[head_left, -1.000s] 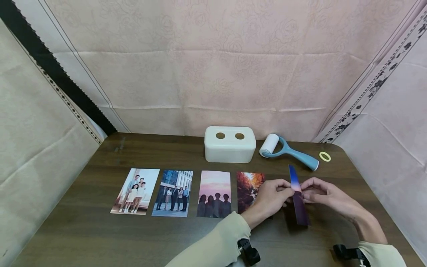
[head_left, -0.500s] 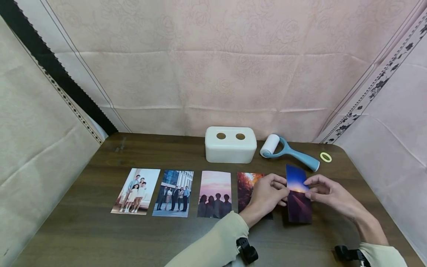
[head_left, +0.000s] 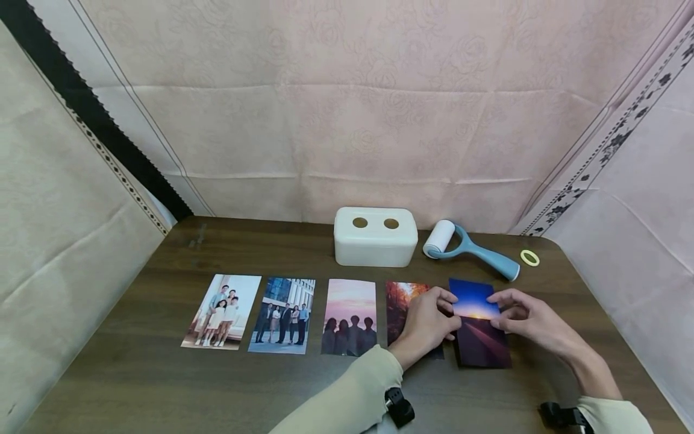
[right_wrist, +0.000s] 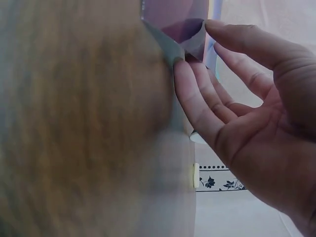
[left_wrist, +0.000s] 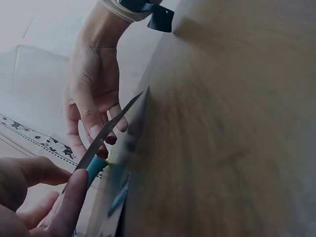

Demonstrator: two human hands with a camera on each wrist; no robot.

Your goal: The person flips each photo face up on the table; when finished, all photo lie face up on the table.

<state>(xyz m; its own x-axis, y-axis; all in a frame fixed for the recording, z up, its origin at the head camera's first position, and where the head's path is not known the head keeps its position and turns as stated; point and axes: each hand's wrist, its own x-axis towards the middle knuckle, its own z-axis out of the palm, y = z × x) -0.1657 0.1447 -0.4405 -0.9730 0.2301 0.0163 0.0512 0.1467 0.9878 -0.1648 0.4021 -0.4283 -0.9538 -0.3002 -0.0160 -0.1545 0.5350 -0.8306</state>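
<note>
A photo print of a road under a blue sunset sky point(head_left: 482, 346) is held just off the right part of the table, tilted. My left hand point(head_left: 425, 325) pinches its left edge between thumb and fingers; in the left wrist view the print point(left_wrist: 111, 126) appears nearly edge-on. On the other side my right hand point(head_left: 537, 322) holds the right edge, and in the right wrist view its thumb touches the print point(right_wrist: 173, 19) with the fingers behind it. Partly covered by my left hand, an autumn forest photo point(head_left: 398, 307) lies on the table.
Left of it lie a photo of silhouettes under pink sky point(head_left: 349, 319), an office group photo point(head_left: 281, 316) and a family photo point(head_left: 221, 313). Behind stand a white box with two holes point(head_left: 376, 250), a blue-handled lint roller point(head_left: 482, 253) and a yellow-green ring point(head_left: 529, 258).
The sunset photo has turned from nearly edge-on to facing the head camera and come lower, with its top shifting left. Both hands have kept hold of it and moved only slightly.
</note>
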